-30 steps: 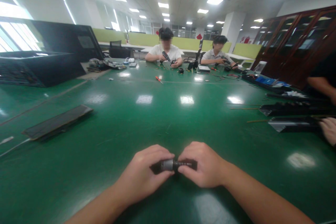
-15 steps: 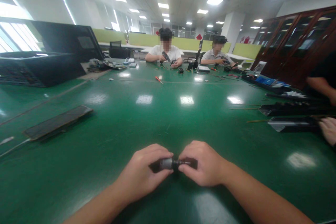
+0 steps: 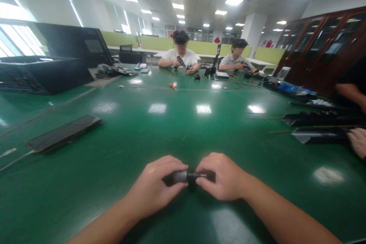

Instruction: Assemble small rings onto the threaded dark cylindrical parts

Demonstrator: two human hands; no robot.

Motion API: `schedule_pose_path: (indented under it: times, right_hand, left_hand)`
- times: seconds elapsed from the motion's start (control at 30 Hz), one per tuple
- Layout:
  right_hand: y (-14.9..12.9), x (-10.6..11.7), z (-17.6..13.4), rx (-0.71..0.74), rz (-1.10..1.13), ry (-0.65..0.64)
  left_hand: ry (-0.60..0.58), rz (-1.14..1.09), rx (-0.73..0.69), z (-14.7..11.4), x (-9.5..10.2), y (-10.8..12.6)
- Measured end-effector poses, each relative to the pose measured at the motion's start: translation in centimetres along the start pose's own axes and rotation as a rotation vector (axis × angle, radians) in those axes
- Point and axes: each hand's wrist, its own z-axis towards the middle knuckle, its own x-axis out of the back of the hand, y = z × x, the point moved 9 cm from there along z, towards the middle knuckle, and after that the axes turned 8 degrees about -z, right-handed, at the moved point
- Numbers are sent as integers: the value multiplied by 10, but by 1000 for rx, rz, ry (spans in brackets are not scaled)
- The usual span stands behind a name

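Low in the middle of the head view, a short cylindrical part with a silver-grey barrel and a thin dark ridged shaft point(image 3: 180, 177) lies crosswise between my hands. My left hand point(image 3: 158, 179) is closed round its barrel end, thumb below and fingers above. The fingers of my right hand point(image 3: 221, 177) pinch the dark shaft end. Only the grey barrel and part of the shaft show in the gap. My palms hide both ends, and its exact kind cannot be made out. Both hands are just over the green tabletop point(image 3: 160, 137).
To the left lies a long dark flat bar point(image 3: 64, 133) with a white cable. A large dark box point(image 3: 45, 74) stands farther back. An orange screwdriver point(image 3: 173, 87) lies ahead. Black trays point(image 3: 320, 135) and a co-worker's hand point(image 3: 358, 142) are at right. Two people sit across the table.
My right fingertips have shifted slightly right along the shaft, so the gap between my hands is a little wider. The rest looks nearly the same.
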Motion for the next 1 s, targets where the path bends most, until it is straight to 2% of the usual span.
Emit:
schedule_pose_path:
  times: [1.0]
  right_hand:
    - [6, 2, 1, -59, -36, -7]
  left_hand:
    - [54, 34, -4, 1, 8, -3]
